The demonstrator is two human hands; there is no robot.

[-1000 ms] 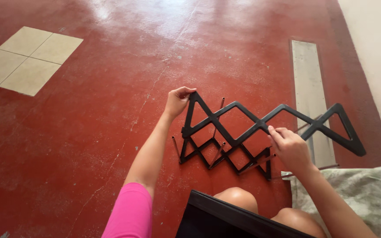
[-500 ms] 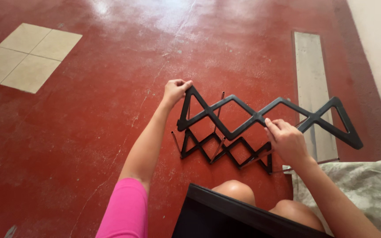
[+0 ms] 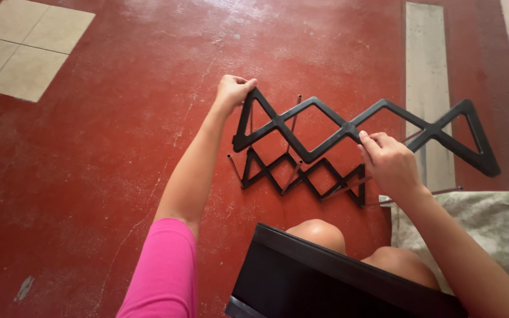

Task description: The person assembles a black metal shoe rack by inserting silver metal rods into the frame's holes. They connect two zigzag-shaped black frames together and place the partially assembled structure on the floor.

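Beneath your hands is a red floor (image 3: 107, 165), scuffed and worn. Directly on it, just below and between your hands, lies a smaller black folding lattice (image 3: 301, 176) (thin rods jut from it). Past your right hand runs a pale strip (image 3: 425, 53); far left of your left hand, beige tiles (image 3: 25, 47).

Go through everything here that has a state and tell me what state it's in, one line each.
Upper lattice: stretched wide open, held off the floor.
Lower lattice: folded tighter, lying on the floor under the upper one.
Left hand: gripping the upper lattice's left end.
Right hand: pinching a middle joint of the upper lattice.
Grey cloth: crumpled on the floor.
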